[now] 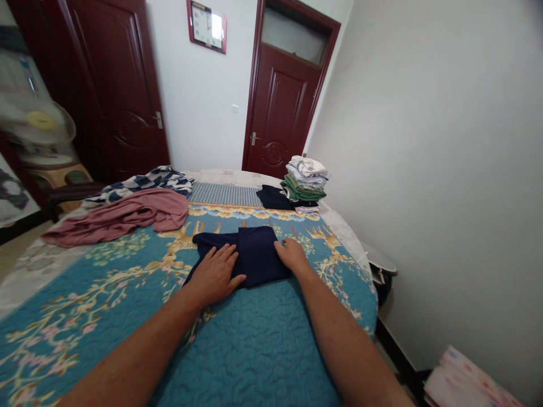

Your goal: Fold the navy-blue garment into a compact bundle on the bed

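A navy blue garment (261, 257), partly folded into a flat bundle, lies on the bed in front of me. Its right part is a neat rectangle, while the left part spreads out toward the left in a single flap. My left hand (218, 274) rests flat on that left part, fingers stretched and thumb apart. At the garment's right edge is my right hand (292, 255), its thumb and fingers closed on the cloth; some of the fingers are hidden.
A teal quilted bedspread (254, 345) covers the bed. A pink garment (127, 215) and a checked cloth (156, 181) lie loose at the left. Folded clothes (305, 183) are stacked at the far right, beside a dark folded piece (274, 198). A wall borders the right side.
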Action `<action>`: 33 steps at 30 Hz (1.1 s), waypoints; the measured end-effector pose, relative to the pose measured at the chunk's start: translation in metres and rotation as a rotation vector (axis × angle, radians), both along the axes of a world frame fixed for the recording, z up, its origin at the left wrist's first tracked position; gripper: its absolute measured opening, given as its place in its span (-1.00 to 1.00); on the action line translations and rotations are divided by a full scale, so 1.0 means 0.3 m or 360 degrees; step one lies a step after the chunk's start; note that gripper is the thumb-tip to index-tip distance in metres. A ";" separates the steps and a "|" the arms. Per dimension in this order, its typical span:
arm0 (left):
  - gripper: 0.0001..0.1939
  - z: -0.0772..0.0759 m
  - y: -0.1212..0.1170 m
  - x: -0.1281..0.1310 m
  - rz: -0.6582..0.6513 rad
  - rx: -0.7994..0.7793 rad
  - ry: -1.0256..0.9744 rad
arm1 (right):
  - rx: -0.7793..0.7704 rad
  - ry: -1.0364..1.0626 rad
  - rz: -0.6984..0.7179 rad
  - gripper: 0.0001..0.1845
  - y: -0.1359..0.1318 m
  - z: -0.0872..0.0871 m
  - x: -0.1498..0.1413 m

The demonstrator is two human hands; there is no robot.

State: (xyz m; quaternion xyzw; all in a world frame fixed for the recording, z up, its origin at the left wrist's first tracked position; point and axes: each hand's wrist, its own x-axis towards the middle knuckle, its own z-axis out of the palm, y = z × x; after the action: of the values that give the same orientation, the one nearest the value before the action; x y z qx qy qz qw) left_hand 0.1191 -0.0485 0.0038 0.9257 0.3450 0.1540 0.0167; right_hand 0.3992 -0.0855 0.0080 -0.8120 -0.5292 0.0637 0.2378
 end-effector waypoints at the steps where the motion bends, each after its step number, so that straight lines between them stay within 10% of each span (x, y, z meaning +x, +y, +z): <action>1: -0.31 0.017 0.017 -0.028 0.0026 0.0041 -0.0053 | -0.0022 0.0039 -0.0003 -0.54 0.001 0.002 -0.002; 9: -0.46 0.024 0.235 -0.336 0.0852 -0.0324 -0.0518 | 0.0099 0.0552 0.0107 -0.61 0.002 -0.010 0.035; 16: -0.53 -0.015 0.255 -0.334 0.0877 -0.0320 -0.0524 | 0.0248 0.1334 0.0147 -0.60 -0.008 0.050 0.007; 26: -0.57 -0.013 0.255 -0.337 0.0823 -0.0396 -0.0797 | 0.0263 0.0655 0.0441 -0.67 0.035 0.326 -0.253; 33: -0.54 0.003 0.237 -0.323 0.0598 -0.0892 -0.1229 | 0.0161 0.0169 0.0518 -0.80 0.104 0.338 -0.502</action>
State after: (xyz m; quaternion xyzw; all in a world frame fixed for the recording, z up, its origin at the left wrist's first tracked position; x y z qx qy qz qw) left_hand 0.0221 0.0226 0.0048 0.6833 0.5022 0.3867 0.3625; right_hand 0.2487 -0.0543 0.1093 -0.6982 -0.6428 0.1175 0.2924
